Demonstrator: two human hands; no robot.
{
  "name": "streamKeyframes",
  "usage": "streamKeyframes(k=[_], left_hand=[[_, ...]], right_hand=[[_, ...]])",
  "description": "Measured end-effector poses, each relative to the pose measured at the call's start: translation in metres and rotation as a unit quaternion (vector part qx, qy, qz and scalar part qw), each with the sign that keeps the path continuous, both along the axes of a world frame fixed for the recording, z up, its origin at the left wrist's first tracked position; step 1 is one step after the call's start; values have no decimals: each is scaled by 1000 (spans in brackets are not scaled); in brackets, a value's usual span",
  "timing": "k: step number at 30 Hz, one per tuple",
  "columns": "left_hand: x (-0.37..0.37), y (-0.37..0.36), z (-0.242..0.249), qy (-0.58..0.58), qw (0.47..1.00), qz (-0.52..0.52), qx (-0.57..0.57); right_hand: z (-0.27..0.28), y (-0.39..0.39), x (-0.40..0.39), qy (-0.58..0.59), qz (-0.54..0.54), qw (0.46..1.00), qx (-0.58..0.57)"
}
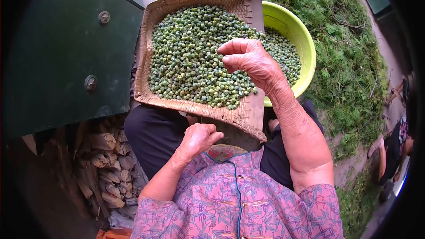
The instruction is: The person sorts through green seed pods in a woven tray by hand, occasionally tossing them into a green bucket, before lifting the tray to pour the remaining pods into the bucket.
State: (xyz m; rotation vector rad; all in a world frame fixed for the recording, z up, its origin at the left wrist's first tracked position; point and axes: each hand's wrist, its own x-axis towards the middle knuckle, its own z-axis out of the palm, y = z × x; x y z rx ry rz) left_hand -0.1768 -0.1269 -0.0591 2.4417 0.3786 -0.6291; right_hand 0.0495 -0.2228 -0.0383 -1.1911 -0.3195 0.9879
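Small round green fruits point(190, 53) lie heaped on a shallow woven basket point(186, 103) with a flat board-like edge at its right. My right hand point(254, 59) hovers over the right part of the heap, its fingers curved and a narrow gap between thumb and fingertips; nothing shows in it. Near the basket's lower edge, on my side, my left hand point(200, 139) is closed, its fingers curled under. Whatever it may hold is hidden. A yellow-green tub point(308, 57), partly under the basket's right edge, holds more of the fruits.
Cut green branches point(345, 62) cover the ground on the right. Split firewood point(108, 163) is stacked at lower left, below a dark green panel point(66, 53) with round metal studs. Part of another person point(394, 150) shows at the far right edge.
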Motion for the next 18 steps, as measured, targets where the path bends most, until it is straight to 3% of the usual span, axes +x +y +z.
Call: streamKeyframes(k=[2,3,5,6,8,10,11,14,18], left_hand=[[-8,-6,-1,-141,985,62,-84],[-8,-5,-1,-141,984,62,-84],[9,0,18,1,997,5,-78],[12,1,14,1,997,7,-77],[24,-3,8,-197,949,170,-180],[41,1,17,-225,920,251,-199],[52,2,18,-279,881,296,-240],[78,6,26,-348,840,336,-245],[89,9,21,-358,849,325,-212]], right_hand=[[1,-1,0,-5,8,1000,-3],[1,-1,-1,-5,9,1000,-3],[3,-1,-3,-37,17,999,-12],[2,-1,-3,-37,18,999,-12],[1,-1,-3,-56,30,998,-12],[6,-1,-3,-81,41,995,-36],[8,-1,-4,-103,50,992,-44],[6,0,-8,-146,61,986,-53],[3,3,-9,-230,68,969,-65]])
